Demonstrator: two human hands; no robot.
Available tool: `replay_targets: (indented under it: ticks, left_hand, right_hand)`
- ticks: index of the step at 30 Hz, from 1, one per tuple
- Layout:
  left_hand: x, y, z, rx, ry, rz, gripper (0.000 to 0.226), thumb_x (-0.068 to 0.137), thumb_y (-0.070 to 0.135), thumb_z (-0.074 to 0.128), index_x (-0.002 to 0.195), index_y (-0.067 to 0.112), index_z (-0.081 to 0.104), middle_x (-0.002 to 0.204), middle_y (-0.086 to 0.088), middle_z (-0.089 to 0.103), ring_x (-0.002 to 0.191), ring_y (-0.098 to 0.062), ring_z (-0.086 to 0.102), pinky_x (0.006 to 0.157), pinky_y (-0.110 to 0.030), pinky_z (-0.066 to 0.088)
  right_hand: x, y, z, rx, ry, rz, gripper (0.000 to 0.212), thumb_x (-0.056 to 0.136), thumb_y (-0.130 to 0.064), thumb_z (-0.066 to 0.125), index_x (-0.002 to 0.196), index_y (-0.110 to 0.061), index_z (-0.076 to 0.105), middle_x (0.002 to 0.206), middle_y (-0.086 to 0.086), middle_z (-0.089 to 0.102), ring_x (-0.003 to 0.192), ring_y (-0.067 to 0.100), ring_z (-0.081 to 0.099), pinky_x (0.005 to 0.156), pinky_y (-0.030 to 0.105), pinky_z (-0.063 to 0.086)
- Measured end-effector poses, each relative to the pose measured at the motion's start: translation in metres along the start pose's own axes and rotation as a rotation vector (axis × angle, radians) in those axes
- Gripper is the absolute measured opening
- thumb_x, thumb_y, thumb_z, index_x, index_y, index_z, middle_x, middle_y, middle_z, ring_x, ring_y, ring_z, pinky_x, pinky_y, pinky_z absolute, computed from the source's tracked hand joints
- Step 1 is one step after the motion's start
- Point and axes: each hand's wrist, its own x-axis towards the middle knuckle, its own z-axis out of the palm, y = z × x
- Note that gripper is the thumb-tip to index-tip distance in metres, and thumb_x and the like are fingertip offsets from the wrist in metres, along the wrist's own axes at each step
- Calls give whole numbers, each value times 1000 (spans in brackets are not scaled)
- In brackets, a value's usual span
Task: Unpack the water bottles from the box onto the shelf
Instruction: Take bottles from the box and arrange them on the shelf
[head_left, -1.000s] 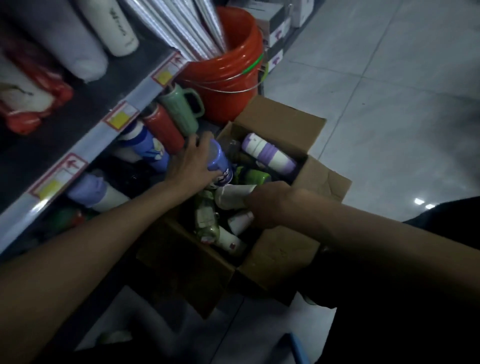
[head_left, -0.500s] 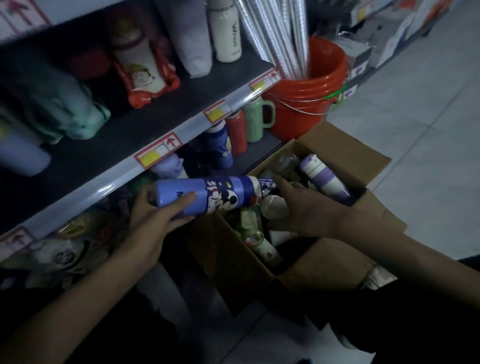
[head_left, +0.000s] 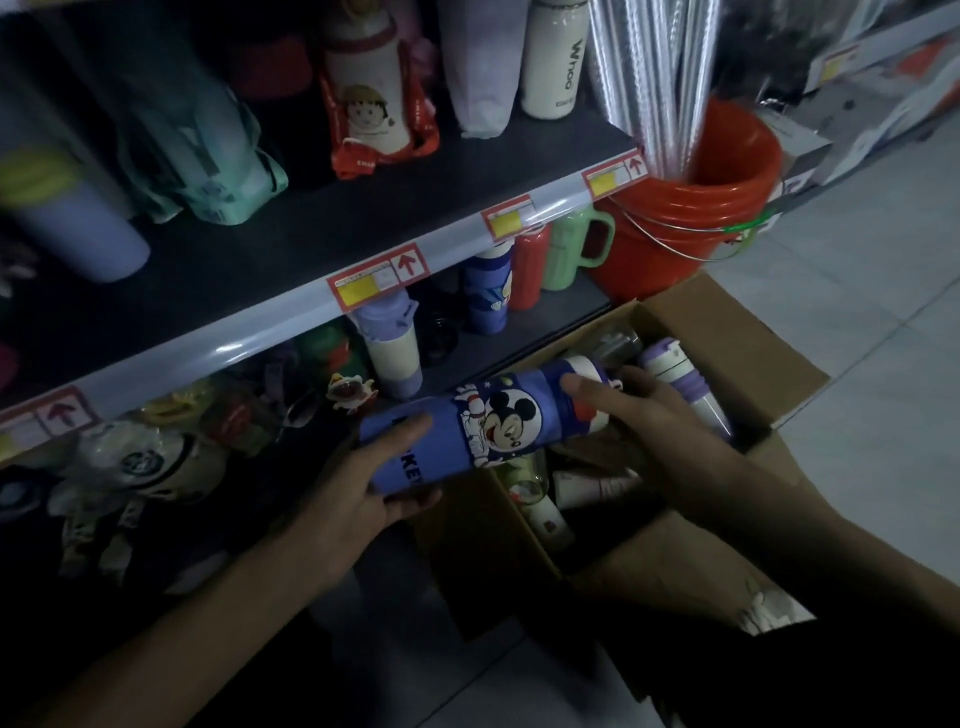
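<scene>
blue bottle (head_left: 467, 431): sideways above box (head_left: 727, 332) | left hand (head_left: 376, 486) grips base | right hand (head_left: 654, 415) holds cap end

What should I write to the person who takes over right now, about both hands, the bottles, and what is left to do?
Left hand: grips the base end of the blue Mickey bottle.
Right hand: holds its cap end. The bottle lies sideways over the box's left edge, in front of the lower shelf.
Box: open on the floor, with several bottles inside, among them a purple-and-white bottle.
Done: a red bottle, a green mug and others stand on the lower shelf.
Left: set this bottle on the shelf, then unpack the rest.
</scene>
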Motion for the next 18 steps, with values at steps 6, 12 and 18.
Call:
replay_targets:
  ticks: [6, 12, 18]
  left_hand:
    - [4, 14, 5, -79, -129, -163, 45, 97, 52, 53, 98, 20, 84, 115, -16, 75, 93, -34, 71, 76, -44, 57]
    - [3, 12, 9, -35, -267, -287, 56, 86, 47, 67, 123, 5, 72, 127, -30, 66, 91, -42, 71, 63, -40, 61]
    - [-1, 6, 13, 176, -396, -160, 81, 40, 48, 101, 110, 14, 79, 119, -29, 70, 91, -40, 72, 70, -46, 62]
  right_hand:
    - [13, -4, 4, 188, 27, -24, 54, 83, -7, 74, 131, 1, 51, 87, 12, 77, 85, 33, 73, 93, 53, 53]
    - [12, -6, 2, 368, -75, -61, 50, 78, -4, 64, 127, 3, 56, 123, 31, 50, 116, 39, 50, 120, 56, 29]
    - [10, -16, -7, 510, -128, -75, 69, 57, 1, 63, 122, -9, 44, 117, 29, 32, 111, 41, 39, 117, 50, 30]
